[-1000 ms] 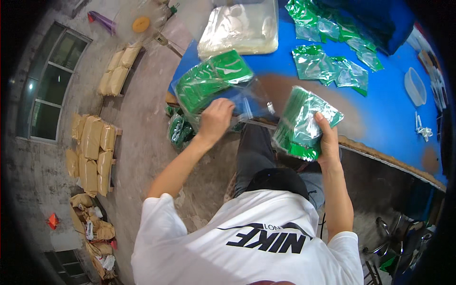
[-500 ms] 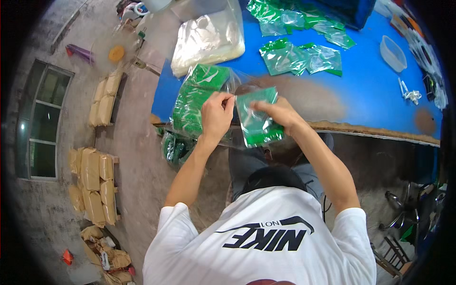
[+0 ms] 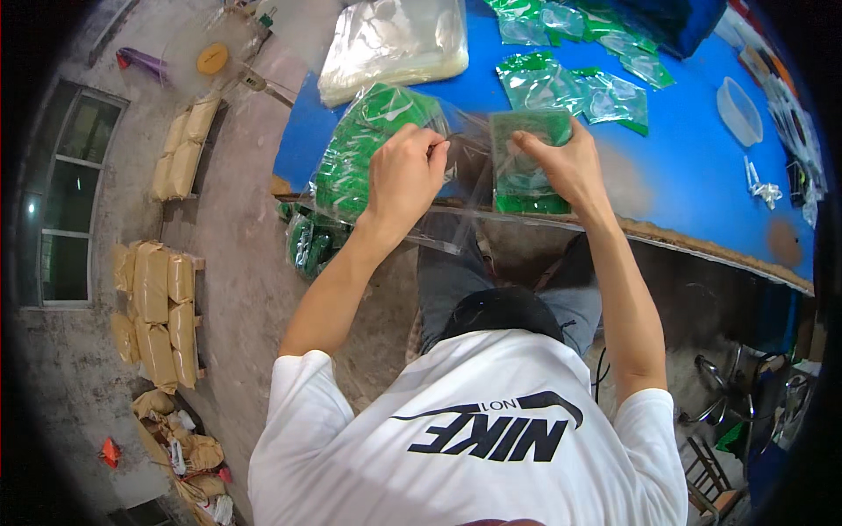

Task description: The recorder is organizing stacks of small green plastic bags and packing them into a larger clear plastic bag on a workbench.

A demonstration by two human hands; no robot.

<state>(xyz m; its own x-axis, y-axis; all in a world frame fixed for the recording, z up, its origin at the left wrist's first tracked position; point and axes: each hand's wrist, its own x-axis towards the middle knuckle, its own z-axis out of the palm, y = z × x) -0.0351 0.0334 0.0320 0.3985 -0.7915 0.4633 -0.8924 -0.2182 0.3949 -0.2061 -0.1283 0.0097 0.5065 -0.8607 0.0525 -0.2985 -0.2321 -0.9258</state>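
My left hand (image 3: 405,175) is closed in a pinch on the upper edge of a large clear plastic bag (image 3: 463,223). Inside that bag, left of and under this hand, lie several green packets (image 3: 346,171) in an overlapping row. My right hand (image 3: 574,167) grips a small stack of green-edged clear packets (image 3: 529,191), thumb on top and fingers round the far right edge. The stack is just right of the bag's mouth, over the table's front edge. Whether it touches the bag film I cannot tell.
On the blue table (image 3: 675,188) lie loose green packets (image 3: 570,88), a pile of clear bags (image 3: 395,48), a clear plastic tub (image 3: 738,111) and white bits (image 3: 763,188). A dark blue crate (image 3: 675,26) stands at the back. Brown sacks (image 3: 153,285) are stacked at left.
My right hand has moved right with the packet stack, which now sits straighter. More clear film shows between the hands. My left hand keeps its pinch; the whole view has shifted slightly.
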